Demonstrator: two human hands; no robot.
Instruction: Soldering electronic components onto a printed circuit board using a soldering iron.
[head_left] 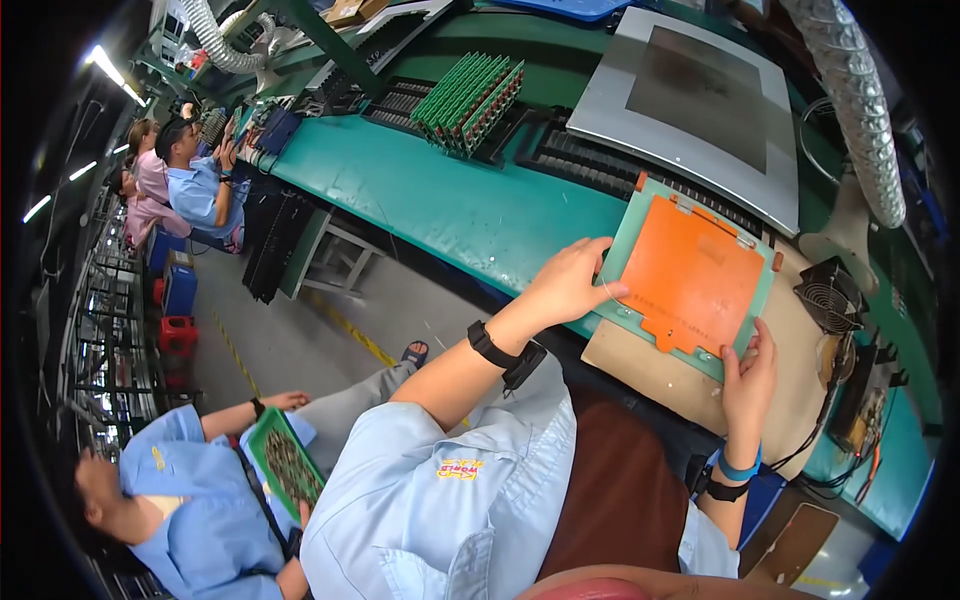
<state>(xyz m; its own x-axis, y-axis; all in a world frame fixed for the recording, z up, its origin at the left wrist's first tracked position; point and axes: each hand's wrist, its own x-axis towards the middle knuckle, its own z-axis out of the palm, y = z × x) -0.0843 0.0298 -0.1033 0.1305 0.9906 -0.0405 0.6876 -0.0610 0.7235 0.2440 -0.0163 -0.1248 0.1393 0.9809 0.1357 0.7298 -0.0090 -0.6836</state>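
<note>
An orange panel (695,275) with small metal hinges along its far edge lies on a light green frame (628,235), forming a flat fixture at the right of the bench. My left hand (573,285) is closed on the fixture's left edge, thumb on top and fingers at the side. At the near right corner, my right hand (752,385) grips the frame's edge with the thumb on its upper face. The fixture is over a tan board (640,368), tilted in the view; whether it touches the board I cannot tell. Whatever lies under the orange panel is hidden.
Several upright green circuit boards (465,105) stand in a rack beyond the teal bench (430,190). A silver-framed panel (700,110) lies behind the fixture. A ribbed duct (850,110) and a black fan (830,295) are at right. Lower left, a co-worker holds a green tray (285,460).
</note>
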